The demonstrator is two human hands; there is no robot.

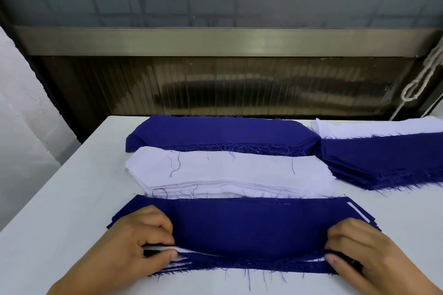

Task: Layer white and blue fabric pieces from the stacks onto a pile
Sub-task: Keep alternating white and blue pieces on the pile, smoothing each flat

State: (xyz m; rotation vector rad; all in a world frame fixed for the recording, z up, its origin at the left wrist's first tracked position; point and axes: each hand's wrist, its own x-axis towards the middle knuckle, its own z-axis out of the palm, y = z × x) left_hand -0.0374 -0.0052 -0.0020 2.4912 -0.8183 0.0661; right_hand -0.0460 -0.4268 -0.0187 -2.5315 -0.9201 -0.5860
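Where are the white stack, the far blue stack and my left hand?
white stack (225, 170): head view, its top sheet.
far blue stack (220, 130): head view, its top sheet.
left hand (134, 244): head view, its back.

The layered pile (239, 225) sits nearest, blue piece on top, white edges peeking out at its frayed front. Right behind it lies the white stack (225, 172), then the blue stack (215, 133) further back.

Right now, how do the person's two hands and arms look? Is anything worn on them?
Both the left hand and the right hand are bare, with no gloves. No sleeves, watch or bracelet show on the wrists and forearms in view. A dark band, maybe a ring, seems to sit on a right-hand finger, but it is too unclear to confirm.
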